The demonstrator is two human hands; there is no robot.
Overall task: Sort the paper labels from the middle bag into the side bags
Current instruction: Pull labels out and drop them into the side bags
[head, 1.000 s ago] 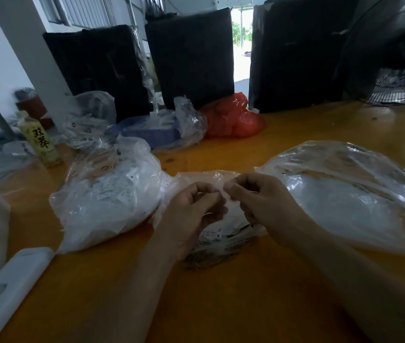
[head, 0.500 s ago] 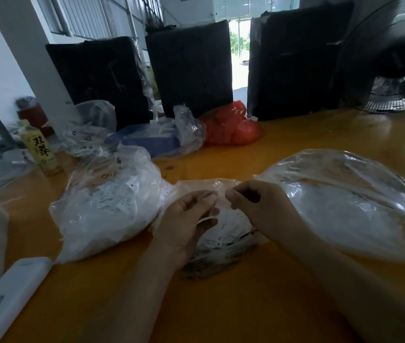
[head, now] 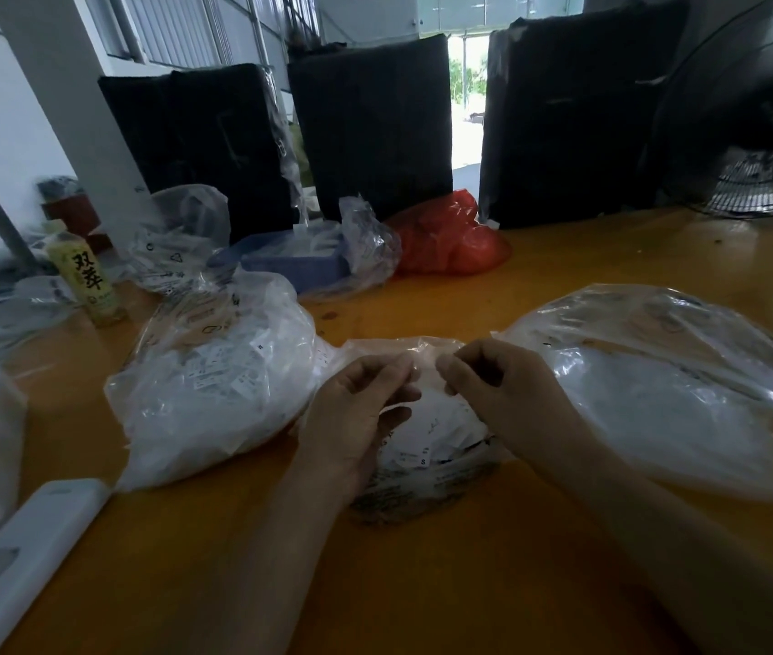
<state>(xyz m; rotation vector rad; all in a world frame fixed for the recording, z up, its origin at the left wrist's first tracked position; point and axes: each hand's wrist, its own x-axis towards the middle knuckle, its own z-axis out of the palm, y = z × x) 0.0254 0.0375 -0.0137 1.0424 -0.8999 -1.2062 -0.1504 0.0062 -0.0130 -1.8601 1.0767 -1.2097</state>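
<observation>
Three clear plastic bags lie in a row on the orange table (head: 469, 583). The left bag (head: 214, 385) is stuffed with white paper labels. The right bag (head: 668, 390) is wide and puffed, with white contents inside. Between them sits the small middle bag (head: 427, 484), with printed labels (head: 415, 458) showing through it. My left hand (head: 356, 413) and my right hand (head: 493, 394) hover over its top, a little apart. Each has its fingers curled and pinches the thin plastic at the bag's mouth.
A yellow drink bottle (head: 86, 276) stands at far left. A white flat device (head: 20, 560) lies at the near left edge. Behind are another clear bag (head: 181, 238), a blue tray in plastic (head: 294, 264), a red bag (head: 450, 238), black boxes (head: 370, 125) and a fan (head: 753, 148).
My two hands, pressed together over the middle bag a second ago, have drawn slightly apart. The plastic between them is stretched and more of the labels show.
</observation>
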